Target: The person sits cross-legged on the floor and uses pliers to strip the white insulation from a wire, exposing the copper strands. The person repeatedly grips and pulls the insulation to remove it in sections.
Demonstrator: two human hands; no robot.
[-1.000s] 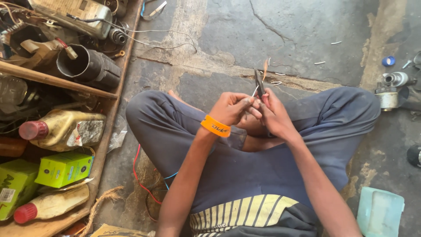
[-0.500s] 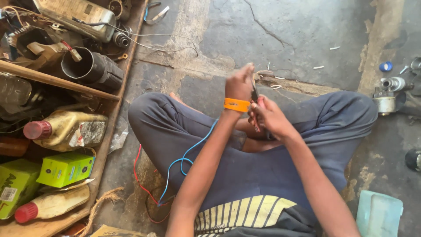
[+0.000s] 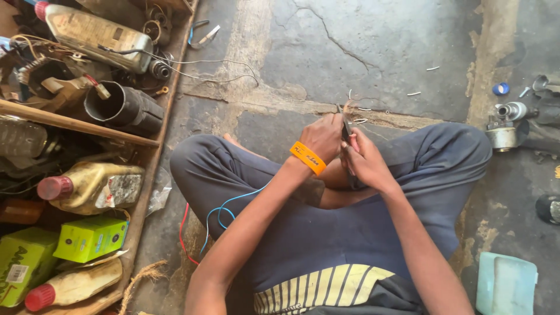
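Item: left hand (image 3: 322,137), clenched around a frayed wire end (image 3: 349,107) that sticks up just above its knuckles; right hand (image 3: 366,165), touching the left, grasping dark pliers (image 3: 344,129) whose tips meet the wire between the 2 hands. Risk, as judged: with fingers crowding the tips, a slip could nip skin or shear the fine strands.

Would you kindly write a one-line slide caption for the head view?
Seated cross-legged on cracked concrete, left hand and right hand work pliers on a frayed wire end.
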